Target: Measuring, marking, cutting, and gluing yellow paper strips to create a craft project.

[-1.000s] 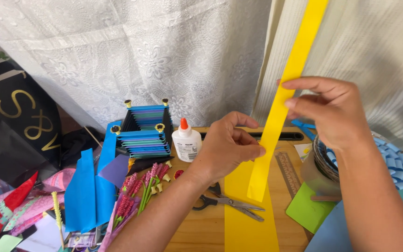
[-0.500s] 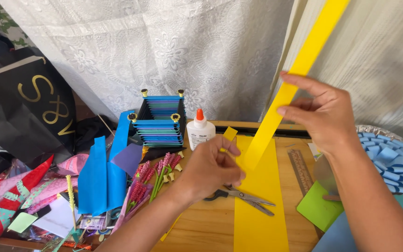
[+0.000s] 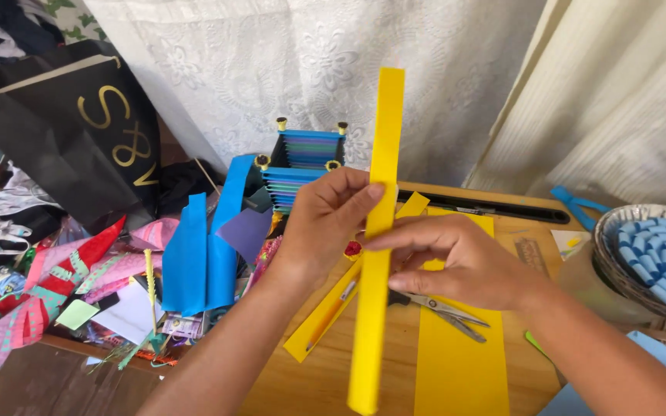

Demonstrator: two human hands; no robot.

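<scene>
Hands meet at mid-frame on a long yellow strip [image 3: 373,254], held above the table [image 3: 333,385] with its long axis running almost straight from 12 to 6 o'clock. The left hand [image 3: 325,223] comes in from 7 o'clock and closes on the strip's left edge, fingertips curled onto its face. The right hand [image 3: 464,266] comes in from 4 o'clock and pinches the right edge just below, thumb and forefinger touching the paper. Both hands grip near the strip's middle, the left slightly higher; neither is nearer than the other. The top end stands free against the white curtain [image 3: 271,62]; the bottom end is close to the frame's lower edge. Scissors [image 3: 445,310] lie on a yellow sheet [image 3: 456,362] at 5 o'clock, partly hidden under the right hand. A second strip [image 3: 333,316] slants behind the held one. What lies behind the left palm cannot be seen.
</scene>
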